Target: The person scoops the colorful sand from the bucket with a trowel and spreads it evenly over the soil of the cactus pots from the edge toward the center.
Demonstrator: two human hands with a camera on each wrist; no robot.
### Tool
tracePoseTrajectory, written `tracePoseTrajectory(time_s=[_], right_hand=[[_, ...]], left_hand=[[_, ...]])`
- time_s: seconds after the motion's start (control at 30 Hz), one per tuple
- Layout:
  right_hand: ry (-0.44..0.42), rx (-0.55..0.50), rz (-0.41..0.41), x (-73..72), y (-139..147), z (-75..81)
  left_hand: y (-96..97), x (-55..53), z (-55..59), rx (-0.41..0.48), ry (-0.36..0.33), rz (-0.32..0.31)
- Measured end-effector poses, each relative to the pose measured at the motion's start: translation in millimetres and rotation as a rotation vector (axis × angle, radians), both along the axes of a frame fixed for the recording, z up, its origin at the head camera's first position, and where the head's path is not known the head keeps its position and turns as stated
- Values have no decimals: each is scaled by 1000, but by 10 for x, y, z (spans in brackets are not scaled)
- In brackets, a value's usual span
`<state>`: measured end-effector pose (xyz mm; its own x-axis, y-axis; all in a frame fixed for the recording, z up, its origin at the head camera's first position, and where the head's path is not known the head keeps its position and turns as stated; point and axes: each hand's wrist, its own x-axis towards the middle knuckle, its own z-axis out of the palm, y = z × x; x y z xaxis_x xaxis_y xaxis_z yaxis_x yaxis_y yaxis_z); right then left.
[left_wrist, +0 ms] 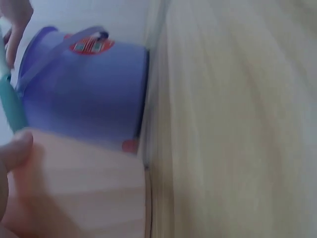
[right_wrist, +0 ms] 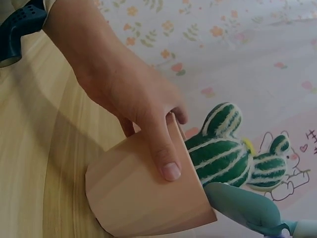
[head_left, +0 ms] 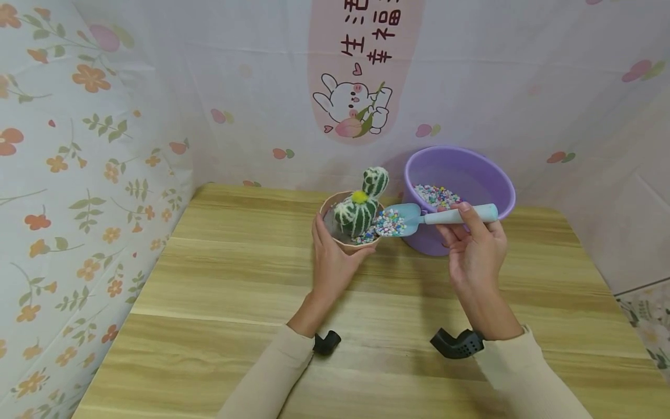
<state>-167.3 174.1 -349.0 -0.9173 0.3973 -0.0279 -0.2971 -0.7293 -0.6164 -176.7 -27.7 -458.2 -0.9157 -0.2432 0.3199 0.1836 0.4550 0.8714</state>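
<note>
A green cactus (head_left: pixel 357 216) with white stripes and a yellow tuft stands in a peach flower pot (right_wrist: pixel 143 193) on the table. My left hand (head_left: pixel 335 262) grips the pot's near side, with the thumb (right_wrist: pixel 166 158) pressed along its outer wall. In my right hand (head_left: pixel 478 250) is the pale handle of a blue-green toy shovel (head_left: pixel 412 214). Colourful pebbles (head_left: pixel 391 223) lie in the scoop, whose tip overlaps the pot's right rim. Some of the same pebbles show inside the pot beside the cactus base.
A purple bucket (head_left: pixel 460 154) stands behind the shovel at the right, with more colourful pebbles in it. Its handle (left_wrist: pixel 59 49) hangs along the side. The wooden table (head_left: pixel 220 279) meets a printed cloth backdrop at the back and left.
</note>
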Motion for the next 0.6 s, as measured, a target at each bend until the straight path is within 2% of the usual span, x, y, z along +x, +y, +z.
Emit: tracePoseTrajectory(time_s=[0.13, 0.23, 0.37, 0.6], right_hand=[[0, 19, -8, -6, 7, -9], [3, 16, -8, -14, 12, -13], [10, 12, -5, -21, 13, -12], [-15, 9, -11, -25, -8, 3]], left_hand=[[-101, -39, -10, 32, -27, -80], [-139, -55, -12, 37, -41, -110], [-130, -46, -8, 21, -31, -96], [-54, -22, -11, -26, 1, -11]])
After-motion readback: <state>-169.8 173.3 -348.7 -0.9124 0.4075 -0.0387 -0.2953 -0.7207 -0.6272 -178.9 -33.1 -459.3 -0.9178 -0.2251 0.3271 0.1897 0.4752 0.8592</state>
